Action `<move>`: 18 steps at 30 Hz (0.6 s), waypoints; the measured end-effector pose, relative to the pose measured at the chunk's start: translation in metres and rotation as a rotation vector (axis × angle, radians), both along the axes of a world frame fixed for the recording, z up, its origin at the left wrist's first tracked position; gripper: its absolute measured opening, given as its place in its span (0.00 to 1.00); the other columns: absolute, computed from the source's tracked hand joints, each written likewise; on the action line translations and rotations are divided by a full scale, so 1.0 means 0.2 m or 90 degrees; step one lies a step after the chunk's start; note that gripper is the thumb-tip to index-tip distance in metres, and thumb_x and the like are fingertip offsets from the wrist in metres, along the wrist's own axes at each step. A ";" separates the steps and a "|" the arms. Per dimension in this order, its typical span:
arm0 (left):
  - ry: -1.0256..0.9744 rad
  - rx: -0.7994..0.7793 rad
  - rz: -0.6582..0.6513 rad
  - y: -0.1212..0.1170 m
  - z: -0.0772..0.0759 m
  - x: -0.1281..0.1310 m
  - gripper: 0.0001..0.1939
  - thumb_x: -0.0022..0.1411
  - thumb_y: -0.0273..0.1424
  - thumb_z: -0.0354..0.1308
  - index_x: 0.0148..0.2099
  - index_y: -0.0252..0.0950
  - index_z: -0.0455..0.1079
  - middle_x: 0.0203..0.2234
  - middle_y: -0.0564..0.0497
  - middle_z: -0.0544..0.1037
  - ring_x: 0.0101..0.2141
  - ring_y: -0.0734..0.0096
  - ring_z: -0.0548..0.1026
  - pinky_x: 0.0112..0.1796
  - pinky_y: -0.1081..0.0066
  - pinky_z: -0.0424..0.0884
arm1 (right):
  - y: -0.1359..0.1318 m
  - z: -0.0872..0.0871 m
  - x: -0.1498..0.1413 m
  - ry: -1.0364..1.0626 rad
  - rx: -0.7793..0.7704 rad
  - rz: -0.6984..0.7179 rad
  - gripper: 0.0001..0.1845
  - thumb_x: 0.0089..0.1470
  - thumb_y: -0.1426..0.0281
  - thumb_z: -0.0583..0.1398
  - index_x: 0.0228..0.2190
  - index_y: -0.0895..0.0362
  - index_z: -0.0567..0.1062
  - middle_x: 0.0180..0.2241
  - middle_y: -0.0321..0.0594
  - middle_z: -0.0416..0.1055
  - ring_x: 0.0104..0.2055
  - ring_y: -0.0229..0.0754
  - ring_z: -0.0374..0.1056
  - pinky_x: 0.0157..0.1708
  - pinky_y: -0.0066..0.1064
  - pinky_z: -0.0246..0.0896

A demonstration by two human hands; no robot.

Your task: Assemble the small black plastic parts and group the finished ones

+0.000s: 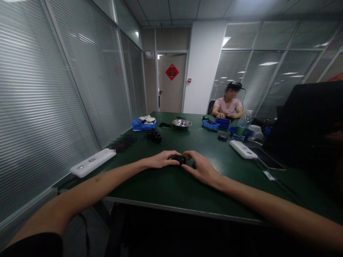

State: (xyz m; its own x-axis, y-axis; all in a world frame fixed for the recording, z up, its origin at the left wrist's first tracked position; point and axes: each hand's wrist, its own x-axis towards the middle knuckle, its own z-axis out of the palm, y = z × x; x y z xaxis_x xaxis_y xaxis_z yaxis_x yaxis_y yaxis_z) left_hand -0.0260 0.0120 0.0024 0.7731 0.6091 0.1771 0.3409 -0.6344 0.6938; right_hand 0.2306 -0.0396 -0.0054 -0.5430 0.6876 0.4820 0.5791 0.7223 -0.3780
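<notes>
Just above the green table (150, 185), a small black rounded part (180, 159) sits between my two hands. My left hand (162, 159) is closed on its left end, thumb below and fingers over the top. From the other side, the curved thumb and index finger of my right hand (202, 167) meet the part's right end. Another small dark thing shows under my right palm, too hidden to name. Beyond my left hand stands a cluster of several glossy black round parts (154, 136).
A metal bowl (182, 124) and a filled blue tray (144, 125) stand farther back. To the right are a water bottle (242, 126), a white power bank (243, 149), a phone (268, 159) and a dark monitor (311, 117). Another person (227, 107) sits across the table.
</notes>
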 end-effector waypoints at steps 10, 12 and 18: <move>-0.007 0.000 -0.008 0.00 0.01 0.01 0.23 0.69 0.42 0.59 0.60 0.35 0.69 0.47 0.45 0.75 0.43 0.64 0.73 0.42 0.68 0.66 | -0.01 0.01 -0.01 0.001 0.023 0.058 0.17 0.61 0.73 0.62 0.51 0.51 0.71 0.52 0.44 0.69 0.49 0.46 0.71 0.49 0.41 0.71; -0.003 -0.001 -0.004 0.00 0.01 0.00 0.23 0.69 0.42 0.59 0.60 0.34 0.69 0.47 0.45 0.75 0.42 0.64 0.73 0.42 0.68 0.66 | -0.01 0.01 -0.01 0.003 0.017 0.050 0.19 0.61 0.72 0.64 0.52 0.51 0.70 0.52 0.45 0.69 0.49 0.46 0.71 0.49 0.42 0.71; -0.003 -0.013 -0.004 -0.01 0.02 0.01 0.23 0.69 0.41 0.59 0.60 0.34 0.69 0.45 0.46 0.75 0.40 0.66 0.72 0.39 0.70 0.66 | 0.01 0.00 0.00 0.000 -0.019 0.007 0.14 0.65 0.66 0.61 0.51 0.52 0.70 0.45 0.42 0.73 0.44 0.46 0.72 0.44 0.40 0.71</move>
